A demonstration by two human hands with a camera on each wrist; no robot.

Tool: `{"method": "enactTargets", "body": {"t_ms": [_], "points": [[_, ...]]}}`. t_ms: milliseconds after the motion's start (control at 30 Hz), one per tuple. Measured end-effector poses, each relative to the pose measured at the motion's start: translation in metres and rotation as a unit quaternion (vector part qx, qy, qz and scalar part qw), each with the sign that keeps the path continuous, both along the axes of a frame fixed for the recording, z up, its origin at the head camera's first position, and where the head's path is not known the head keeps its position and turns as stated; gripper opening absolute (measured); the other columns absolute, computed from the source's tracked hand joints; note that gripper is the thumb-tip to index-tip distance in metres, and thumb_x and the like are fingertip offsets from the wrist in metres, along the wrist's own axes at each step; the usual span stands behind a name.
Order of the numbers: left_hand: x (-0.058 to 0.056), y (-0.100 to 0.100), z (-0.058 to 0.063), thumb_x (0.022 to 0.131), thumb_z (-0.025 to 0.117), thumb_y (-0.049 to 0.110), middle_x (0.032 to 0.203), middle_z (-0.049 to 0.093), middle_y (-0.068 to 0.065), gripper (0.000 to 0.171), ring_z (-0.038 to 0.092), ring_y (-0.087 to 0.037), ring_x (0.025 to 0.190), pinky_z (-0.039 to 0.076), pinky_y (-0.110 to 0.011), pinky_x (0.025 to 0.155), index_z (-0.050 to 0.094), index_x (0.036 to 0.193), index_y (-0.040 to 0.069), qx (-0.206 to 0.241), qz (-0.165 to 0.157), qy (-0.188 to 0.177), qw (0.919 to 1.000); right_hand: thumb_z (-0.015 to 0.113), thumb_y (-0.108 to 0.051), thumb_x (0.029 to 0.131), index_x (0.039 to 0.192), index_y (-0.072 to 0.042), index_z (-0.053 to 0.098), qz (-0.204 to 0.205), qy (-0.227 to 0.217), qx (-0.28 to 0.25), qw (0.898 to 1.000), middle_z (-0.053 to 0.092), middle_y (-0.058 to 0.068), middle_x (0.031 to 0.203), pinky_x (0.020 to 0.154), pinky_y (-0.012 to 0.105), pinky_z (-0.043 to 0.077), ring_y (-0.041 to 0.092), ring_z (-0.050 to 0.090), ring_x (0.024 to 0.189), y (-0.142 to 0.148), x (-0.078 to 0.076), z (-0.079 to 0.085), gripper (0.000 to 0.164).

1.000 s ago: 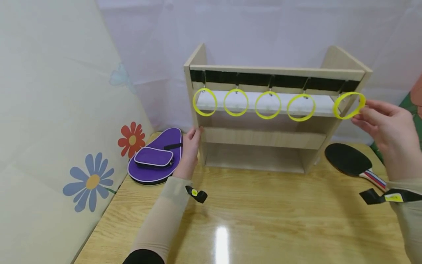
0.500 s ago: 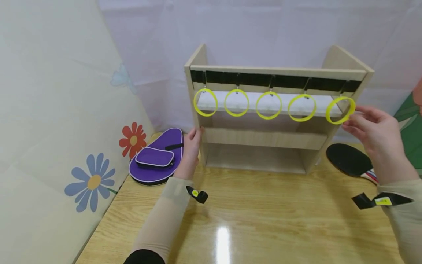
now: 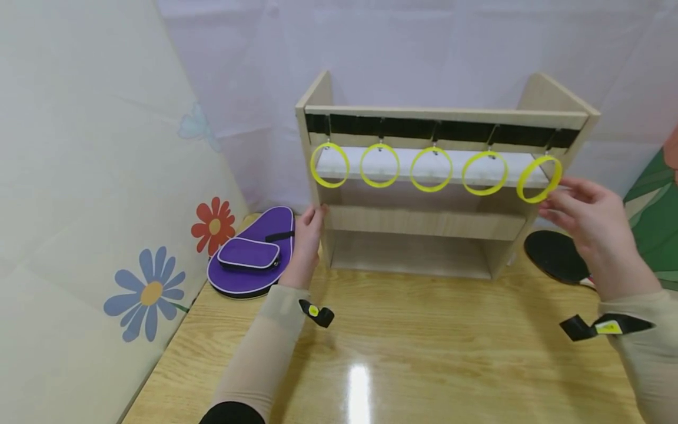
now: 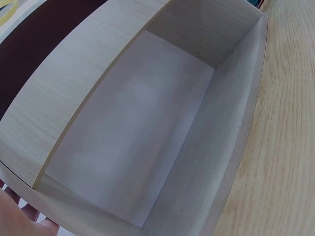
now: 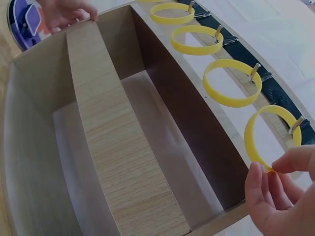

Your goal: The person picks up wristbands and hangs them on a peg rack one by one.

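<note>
A small wooden shelf unit [image 3: 424,222] stands upright on the table. Along its black strip [image 3: 402,126], metal hooks carry several yellow rings. My right hand [image 3: 595,232] pinches the lower edge of the rightmost yellow ring [image 5: 249,140] between thumb and fingertips; that ring is on its hook [image 5: 296,125], tilted compared with the others. My left hand [image 3: 305,242] holds the unit's left side panel, its thumb at the front edge. In the left wrist view only part of the left hand [image 4: 19,216] shows, beside the panel.
A purple paddle case [image 3: 251,253] with a small pouch lies left of the unit. On the right, a black table tennis paddle [image 3: 556,256] lies partly behind my right arm. A flower-decorated wall [image 3: 63,176] borders the table [image 3: 424,341] at left.
My right hand has moved left and slightly down, bringing the rightmost ring in from the right to hang lower beneath its hook. My left hand has stayed at the panel.
</note>
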State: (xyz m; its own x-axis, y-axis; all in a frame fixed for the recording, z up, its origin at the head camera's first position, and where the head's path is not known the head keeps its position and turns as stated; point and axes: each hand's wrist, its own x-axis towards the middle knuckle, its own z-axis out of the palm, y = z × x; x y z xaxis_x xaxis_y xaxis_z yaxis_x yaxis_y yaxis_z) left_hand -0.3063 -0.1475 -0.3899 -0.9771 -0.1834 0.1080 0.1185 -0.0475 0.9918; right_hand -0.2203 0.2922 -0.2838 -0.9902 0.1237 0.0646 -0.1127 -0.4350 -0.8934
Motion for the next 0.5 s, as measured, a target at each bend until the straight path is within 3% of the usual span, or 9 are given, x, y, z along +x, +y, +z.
{"method": "enactTargets", "body": {"t_ms": [133, 200, 333, 400, 500], "points": [[-0.0002, -0.0011, -0.0018, 0.100, 0.051, 0.031, 0.142, 0.050, -0.008, 0.032, 0.037, -0.020, 0.140, 0.028, -0.041, 0.118, 0.060, 0.114, 0.004, -0.004, -0.007, 0.001, 1.0000, 0.066, 0.008, 0.087, 0.105, -0.008, 0.067, 0.006, -0.003, 0.007, 1.000, 0.067, 0.006, 0.082, 0.064, 0.029, 0.059, 0.020, 0.069, 0.067, -0.0005, 0.0003, -0.0014, 0.024], [0.0001, -0.0010, -0.0025, 0.100, 0.051, 0.031, 0.143, 0.051, -0.007, 0.036, 0.037, -0.019, 0.141, 0.028, -0.039, 0.117, 0.060, 0.120, 0.003, -0.005, -0.005, 0.002, 1.0000, 0.068, 0.007, 0.087, 0.106, -0.010, 0.067, -0.001, -0.005, 0.024, 1.000, 0.068, 0.004, 0.082, 0.064, 0.028, 0.059, 0.018, 0.069, 0.067, -0.0013, 0.0006, -0.0017, 0.025], [-0.0001, -0.0001, -0.0027, 0.098, 0.052, 0.030, 0.120, 0.054, -0.007, 0.027, 0.045, -0.017, 0.118, 0.034, -0.034, 0.104, 0.060, 0.105, 0.005, -0.005, 0.005, 0.009, 0.9999, 0.070, 0.004, 0.086, 0.107, -0.012, 0.067, -0.009, -0.009, 0.041, 0.999, 0.068, 0.003, 0.083, 0.065, 0.027, 0.059, 0.017, 0.069, 0.068, -0.0021, 0.0002, -0.0023, 0.026], [0.0000, 0.0001, -0.0026, 0.098, 0.052, 0.030, 0.120, 0.054, -0.008, 0.024, 0.045, -0.018, 0.118, 0.034, -0.035, 0.105, 0.060, 0.102, 0.008, -0.003, 0.005, 0.010, 0.9999, 0.070, 0.003, 0.086, 0.107, -0.012, 0.067, -0.008, -0.008, 0.040, 0.999, 0.069, 0.003, 0.083, 0.064, 0.027, 0.059, 0.017, 0.069, 0.068, -0.0018, -0.0006, -0.0026, 0.026], [0.0004, -0.0003, -0.0027, 0.099, 0.052, 0.031, 0.133, 0.054, -0.005, 0.026, 0.043, -0.018, 0.132, 0.032, -0.038, 0.113, 0.063, 0.109, 0.010, -0.003, 0.002, 0.007, 1.0000, 0.070, 0.003, 0.086, 0.107, -0.012, 0.067, -0.005, -0.007, 0.037, 0.999, 0.069, 0.003, 0.083, 0.064, 0.027, 0.058, 0.017, 0.069, 0.068, -0.0013, -0.0015, -0.0030, 0.026]]}}
